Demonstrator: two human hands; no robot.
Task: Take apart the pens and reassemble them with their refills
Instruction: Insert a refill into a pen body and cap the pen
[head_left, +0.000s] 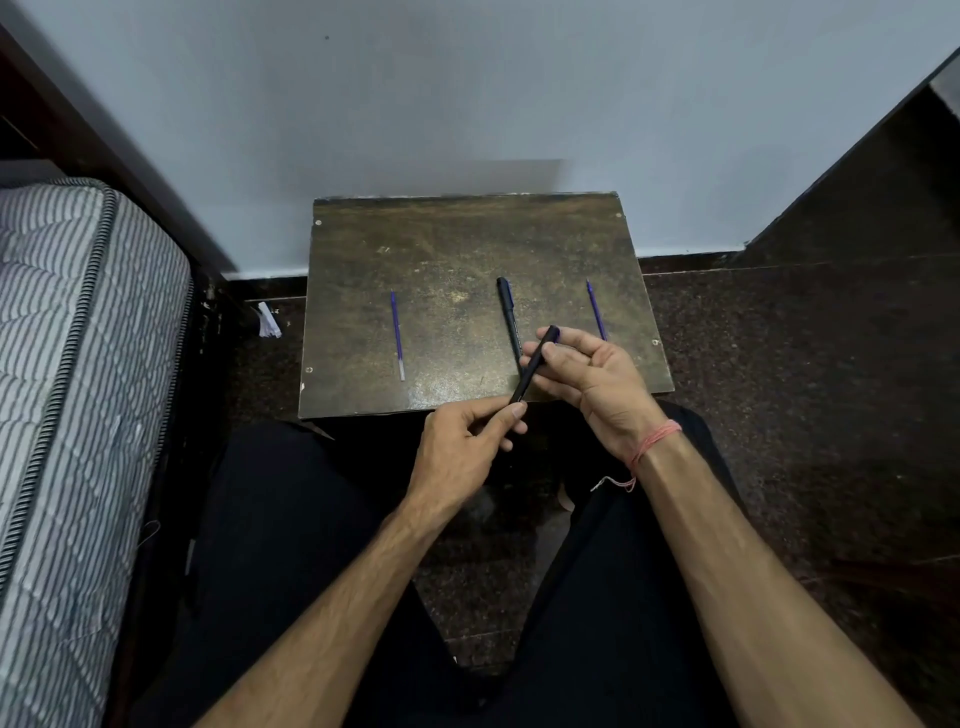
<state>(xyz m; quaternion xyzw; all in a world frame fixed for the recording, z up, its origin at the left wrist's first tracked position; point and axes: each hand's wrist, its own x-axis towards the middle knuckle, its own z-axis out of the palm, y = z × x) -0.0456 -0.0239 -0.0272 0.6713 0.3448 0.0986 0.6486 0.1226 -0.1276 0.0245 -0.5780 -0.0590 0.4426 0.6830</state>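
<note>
A person sits at a small worn wooden board. Both hands hold one black pen slantwise above the board's near edge: the left hand pinches its lower tip, the right hand grips its upper part. On the board lie a second black pen between two loose blue refills, one left, one right.

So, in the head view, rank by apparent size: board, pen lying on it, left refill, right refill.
1. Board, clearly largest.
2. Lying pen, thicker than the refills.
3. Left refill and right refill: similar; the left looks slightly longer, perhaps only nearness.
</note>
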